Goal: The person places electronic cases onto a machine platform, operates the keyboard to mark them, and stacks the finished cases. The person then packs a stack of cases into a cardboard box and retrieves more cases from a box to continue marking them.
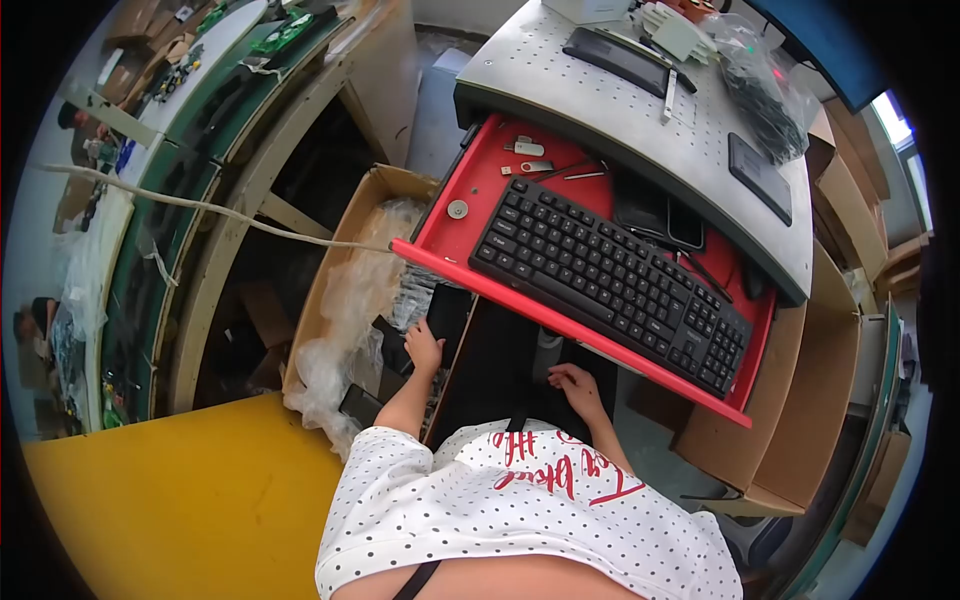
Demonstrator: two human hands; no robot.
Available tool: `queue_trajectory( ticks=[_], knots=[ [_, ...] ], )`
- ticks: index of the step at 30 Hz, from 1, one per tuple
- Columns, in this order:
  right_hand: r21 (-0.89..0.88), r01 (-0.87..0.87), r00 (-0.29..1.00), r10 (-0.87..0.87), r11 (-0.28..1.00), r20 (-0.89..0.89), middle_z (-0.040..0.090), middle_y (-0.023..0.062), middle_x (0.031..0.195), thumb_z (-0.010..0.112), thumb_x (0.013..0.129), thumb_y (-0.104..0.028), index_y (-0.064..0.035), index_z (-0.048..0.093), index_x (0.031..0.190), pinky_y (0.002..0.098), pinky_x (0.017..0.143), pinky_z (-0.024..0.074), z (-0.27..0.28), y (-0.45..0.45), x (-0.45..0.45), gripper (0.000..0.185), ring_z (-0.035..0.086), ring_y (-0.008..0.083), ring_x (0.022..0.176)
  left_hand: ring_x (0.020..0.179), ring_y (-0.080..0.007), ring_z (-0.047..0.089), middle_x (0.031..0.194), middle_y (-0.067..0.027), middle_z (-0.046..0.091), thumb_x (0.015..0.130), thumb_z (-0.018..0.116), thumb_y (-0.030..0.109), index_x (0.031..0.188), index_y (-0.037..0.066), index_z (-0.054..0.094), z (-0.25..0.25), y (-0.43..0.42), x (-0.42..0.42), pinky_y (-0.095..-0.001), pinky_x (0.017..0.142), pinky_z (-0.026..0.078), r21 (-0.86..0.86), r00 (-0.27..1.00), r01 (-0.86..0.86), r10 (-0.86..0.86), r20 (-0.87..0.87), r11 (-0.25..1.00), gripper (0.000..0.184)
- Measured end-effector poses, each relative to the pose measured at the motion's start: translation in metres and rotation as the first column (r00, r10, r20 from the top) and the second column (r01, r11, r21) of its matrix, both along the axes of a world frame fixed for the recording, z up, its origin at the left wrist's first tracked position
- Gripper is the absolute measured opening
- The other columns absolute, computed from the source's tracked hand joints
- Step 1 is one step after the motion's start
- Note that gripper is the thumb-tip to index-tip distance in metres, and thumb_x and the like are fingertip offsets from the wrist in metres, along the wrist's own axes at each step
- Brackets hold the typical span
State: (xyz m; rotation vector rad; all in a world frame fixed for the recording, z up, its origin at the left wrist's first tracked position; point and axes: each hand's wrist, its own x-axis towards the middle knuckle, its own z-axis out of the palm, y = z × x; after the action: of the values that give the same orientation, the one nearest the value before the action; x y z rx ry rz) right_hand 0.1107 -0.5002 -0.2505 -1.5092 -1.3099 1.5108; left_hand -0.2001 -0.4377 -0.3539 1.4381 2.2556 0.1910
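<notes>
My left hand [424, 347] reaches into a cardboard box [312, 300] left of my lap, beside clear plastic wrap [325, 370] and dark flat pieces [392, 343]. Its fingers are a little apart and nothing shows held in them. My right hand [578, 386] hovers over my lap with loosely bent fingers, below the red drawer [600, 350], and holds nothing visible. A black keyboard [610, 280] lies across the drawer. Near its left end are USB sticks [525, 148] and a round metal disc [457, 209].
Above the drawer is a perforated metal tabletop [540, 90] with a black tray [620, 60], a dark tablet-like panel [760, 178] and a bagged bundle [765, 105]. A yellow surface [190, 500] is at lower left, cardboard boxes [800, 400] at right. People sit by the far-left bench.
</notes>
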Motion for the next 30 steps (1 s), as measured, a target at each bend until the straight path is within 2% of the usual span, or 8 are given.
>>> queue_trajectory(
  ticks=[4,11,15,18,19,21,24,30],
  knots=[
    [-0.026,-0.013,1.0,0.013,1.0,0.01,0.061,0.0089,0.081,0.043,0.081,0.002,0.0013,0.057,0.098,0.0238,0.07,0.0472,-0.001,0.001,-0.001,0.022,0.06,0.014,0.075,0.114,-0.0384,0.034,0.122,-0.021,0.036,0.059,0.076,0.013,0.126,0.008,0.035,-0.02,-0.01,-0.013,-0.045,0.093,0.032,0.058,0.988,0.145,-0.147,0.034,0.988,0.079],
    [-0.013,0.03,0.999,-0.03,0.999,0.014,0.062,0.0096,0.077,0.044,0.08,0.0,0.0003,0.058,0.096,0.0251,0.068,0.048,0.0,0.0,-0.001,0.021,0.061,0.0156,0.073,0.115,-0.0413,0.025,0.128,-0.0251,0.024,0.056,0.076,0.006,0.117,0.004,0.042,-0.002,-0.015,-0.013,-0.0436,0.094,0.031,0.251,0.994,-0.023,-0.004,0.106,0.968,0.069],
    [-0.046,0.014,1.0,-0.014,0.999,0.016,0.062,0.0091,0.081,0.043,0.083,-0.002,-0.0001,0.058,0.097,0.0251,0.068,0.048,-0.004,0.001,0.0,0.021,0.06,0.0147,0.076,0.094,-0.0344,0.045,0.096,-0.0168,0.054,0.058,0.075,0.016,0.088,0.005,0.055,-0.03,-0.022,-0.015,-0.0407,0.084,0.036,0.153,0.988,-0.006,-0.018,0.151,0.988,0.038],
    [-0.04,0.021,0.999,-0.02,0.999,0.034,0.063,0.0099,0.079,0.043,0.08,-0.002,0.0003,0.059,0.096,0.0258,0.068,0.0483,-0.004,-0.001,-0.001,0.022,0.061,0.0154,0.074,0.079,-0.0316,0.054,0.074,-0.0125,0.059,0.059,0.075,0.02,0.079,0.005,0.057,-0.019,-0.025,-0.001,-0.0385,0.075,0.042,0.192,0.971,-0.107,0.061,0.232,0.976,0.03],
    [-0.029,0.037,0.999,-0.036,0.999,0.028,0.064,0.0103,0.078,0.044,0.079,-0.002,0.0005,0.059,0.095,0.0262,0.068,0.0484,-0.004,-0.001,-0.001,0.022,0.062,0.016,0.073,0.067,-0.0271,0.057,0.068,-0.0106,0.059,0.059,0.076,0.02,0.076,0.004,0.058,-0.014,-0.028,0.001,-0.0355,0.065,0.045,0.261,0.91,-0.268,0.154,0.386,0.927,0.029],
    [-0.009,-0.018,0.999,0.018,1.0,0.027,0.063,0.0096,0.08,0.045,0.08,-0.003,-0.0003,0.058,0.097,0.0256,0.069,0.0478,-0.01,-0.003,-0.001,0.021,0.061,0.0151,0.076,0.062,-0.0189,0.057,0.068,-0.0085,0.061,0.061,0.076,0.02,0.079,0.001,0.06,-0.009,-0.03,-0.007,-0.0301,0.06,0.045,0.331,0.886,-0.34,0.183,0.426,0.88,0.031],
    [0.003,-0.104,0.981,0.102,0.995,0.167,0.063,0.0102,0.084,0.048,0.08,-0.007,-0.0015,0.058,0.1,0.0277,0.07,0.0473,-0.008,-0.002,0.0,0.022,0.061,0.0174,0.079,0.068,-0.0105,0.054,0.075,-0.0051,0.061,0.067,0.075,0.015,0.086,-0.005,0.061,0.008,-0.035,-0.03,-0.025,0.062,0.045,0.315,0.762,-0.392,0.113,0.637,0.865,0.031],
    [-0.122,-0.397,0.854,0.415,0.91,0.312,0.062,0.0146,0.092,0.052,0.081,-0.021,-0.0043,0.056,0.105,0.034,0.074,0.046,0.068,0.011,-0.019,0.03,0.06,0.0255,0.084,0.071,-0.0107,0.055,0.081,-0.005,0.06,0.073,0.066,0.003,0.089,-0.005,0.059,0.133,-0.052,-0.06,-0.0223,0.067,0.044,0.149,0.399,-0.616,0.143,0.906,0.774,0.02]
  ],
)
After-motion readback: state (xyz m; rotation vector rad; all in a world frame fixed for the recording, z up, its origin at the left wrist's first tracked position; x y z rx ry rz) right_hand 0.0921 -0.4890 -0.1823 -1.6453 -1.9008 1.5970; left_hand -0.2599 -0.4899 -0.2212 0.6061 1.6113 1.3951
